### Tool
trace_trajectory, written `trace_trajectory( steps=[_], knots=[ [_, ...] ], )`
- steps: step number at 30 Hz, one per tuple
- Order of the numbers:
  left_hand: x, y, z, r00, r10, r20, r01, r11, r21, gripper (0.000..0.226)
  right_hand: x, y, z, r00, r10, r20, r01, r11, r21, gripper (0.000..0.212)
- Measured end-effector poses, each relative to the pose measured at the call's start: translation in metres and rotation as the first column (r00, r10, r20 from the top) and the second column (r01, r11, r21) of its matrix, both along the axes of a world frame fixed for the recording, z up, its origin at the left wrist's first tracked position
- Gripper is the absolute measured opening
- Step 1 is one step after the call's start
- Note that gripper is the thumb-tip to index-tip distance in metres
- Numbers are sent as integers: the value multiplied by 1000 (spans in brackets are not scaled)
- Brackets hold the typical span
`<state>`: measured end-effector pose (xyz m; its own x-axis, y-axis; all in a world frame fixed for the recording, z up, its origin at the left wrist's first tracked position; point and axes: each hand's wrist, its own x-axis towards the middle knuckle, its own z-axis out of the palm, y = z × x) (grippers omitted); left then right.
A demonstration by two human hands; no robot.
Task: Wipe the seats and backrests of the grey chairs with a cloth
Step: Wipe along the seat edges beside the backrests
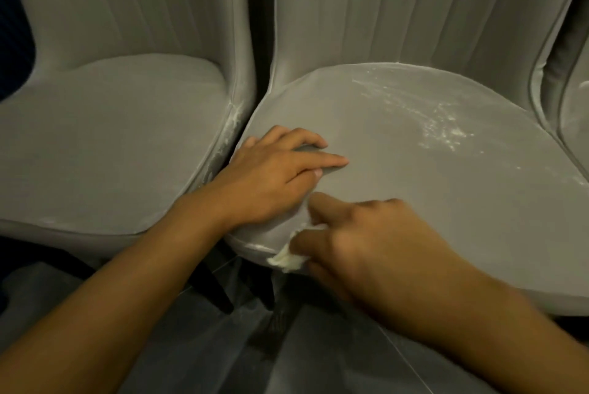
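Two grey upholstered chairs stand side by side. The right chair's seat (414, 145) carries white powdery smears (443, 129) toward its back right. My left hand (274, 173) rests on the near left part of that seat, fingers spread and lightly bent. My right hand (360, 240) grips a small white cloth (287, 258) and holds it against the seat's front left edge. Most of the cloth is hidden under my fingers. The left chair's seat (111, 145) shows white residue along its right seam (231, 122). Ribbed backrests (398, 5) rise behind both seats.
A third grey chair (577, 107) is cut off at the right edge. Dark chair legs (220, 285) and a grey tiled floor (197, 346) lie below the seats. Something dark blue (14, 43) fills the far left edge.
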<state>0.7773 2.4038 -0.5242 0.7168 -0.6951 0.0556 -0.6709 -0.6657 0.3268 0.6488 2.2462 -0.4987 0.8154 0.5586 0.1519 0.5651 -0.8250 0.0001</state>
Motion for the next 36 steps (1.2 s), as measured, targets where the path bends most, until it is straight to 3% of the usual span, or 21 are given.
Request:
trace_trajectory(
  steps=[4, 7, 11, 16, 21, 25, 28, 31, 36],
  knots=[
    [7, 0, 6, 997, -3, -79, 3, 1000, 3, 43, 10, 52, -15, 998, -50, 45, 46, 995, 87, 6],
    [13, 3, 12, 989, -24, -143, 26, 1000, 13, 42, 6, 70, -23, 999, 52, 7, -53, 998, 34, 5],
    [12, 2, 15, 991, -54, -124, 68, 992, 109, 40, -5, 57, -27, 999, 54, 2, -54, 998, 42, 8],
    [10, 5, 14, 990, -51, -129, 60, 996, 66, 40, -9, 22, -5, 996, -73, 42, 65, 984, 165, 19],
    [12, 4, 11, 992, -52, -113, 60, 996, 71, 44, -4, -26, 9, 998, -47, -48, 45, 999, -30, 31],
    [13, 4, 7, 995, -33, -90, 38, 998, 47, 42, -22, -91, 23, 980, -58, -192, 53, 998, -32, 26],
    [14, 1, 3, 997, -41, -61, 41, 999, 1, 42, -46, -148, 35, 931, -188, -312, 189, 982, -26, 28],
    [15, 1, 2, 998, -32, -56, 31, 999, -14, 43, -64, -181, 35, 901, -247, -356, 283, 958, 51, 34],
    [13, -1, 4, 999, -27, -35, 26, 999, -23, 41, -52, -150, 21, 941, -103, -321, 184, 956, 230, 26]
  ],
)
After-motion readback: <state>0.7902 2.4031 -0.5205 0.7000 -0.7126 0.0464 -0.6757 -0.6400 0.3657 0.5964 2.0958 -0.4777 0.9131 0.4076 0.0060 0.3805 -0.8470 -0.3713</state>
